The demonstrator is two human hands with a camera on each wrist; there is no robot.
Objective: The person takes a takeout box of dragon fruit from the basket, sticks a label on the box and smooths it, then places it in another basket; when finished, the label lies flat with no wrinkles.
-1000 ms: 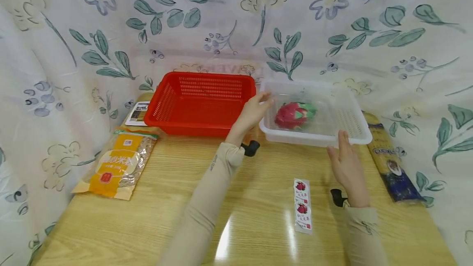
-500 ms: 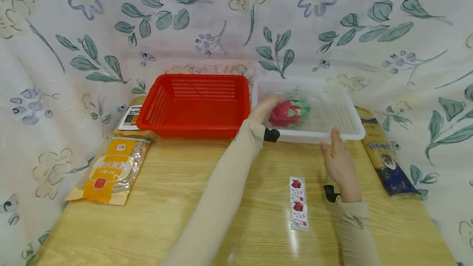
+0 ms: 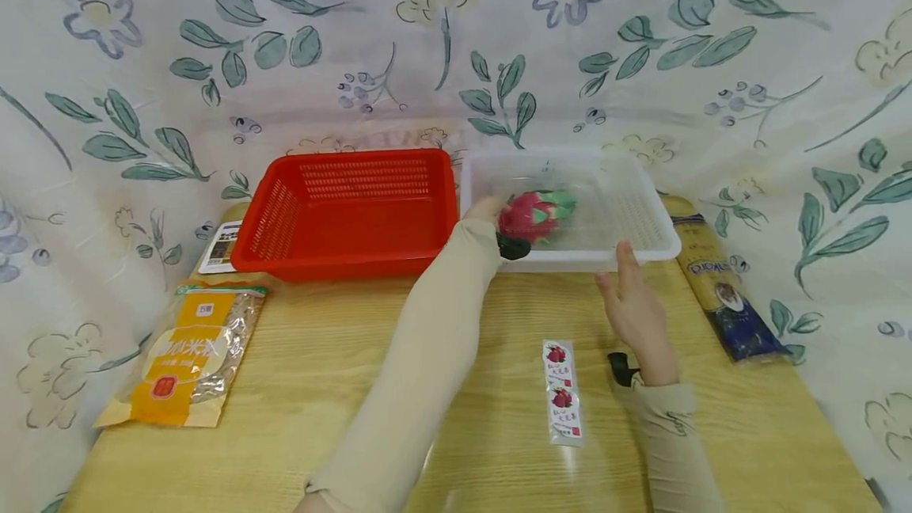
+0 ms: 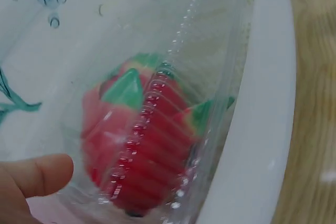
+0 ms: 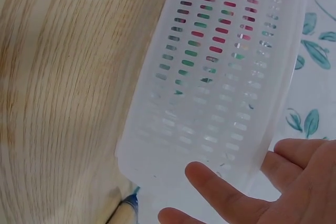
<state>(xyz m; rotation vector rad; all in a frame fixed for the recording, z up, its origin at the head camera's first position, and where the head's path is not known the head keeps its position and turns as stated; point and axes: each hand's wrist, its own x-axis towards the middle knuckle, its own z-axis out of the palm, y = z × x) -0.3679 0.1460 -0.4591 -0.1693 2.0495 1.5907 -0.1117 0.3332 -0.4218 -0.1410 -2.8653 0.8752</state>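
Observation:
A dragon fruit (image 3: pixel 530 215) lies in a clear plastic clamshell box (image 4: pixel 152 145) inside the white basket (image 3: pixel 570 263). My left hand (image 3: pixel 484 210) reaches into the basket's left end, beside the box. Its thumb (image 4: pixel 44 174) is extended close to the box in the left wrist view; the other fingers are hidden. At the basket's front right corner is my right hand (image 3: pixel 636 315), its index finger extended up to the rim. In the right wrist view, the fingers (image 5: pixel 226 195) are spread near the basket's end and seem to hold nothing.
To the left stands a red basket (image 3: pixel 342 266). A strip of dragon fruit stickers (image 3: pixel 563 393) lies in front on the table. An orange bag (image 3: pixel 184 355) and a white card (image 3: pixel 219 250) are at left; a gold-and-blue packet (image 3: pixel 727 291) is at right.
My left hand has moved from above the white basket's left rim down into it, beside the box. The right hand keeps its place at the front right corner. The head view has shifted.

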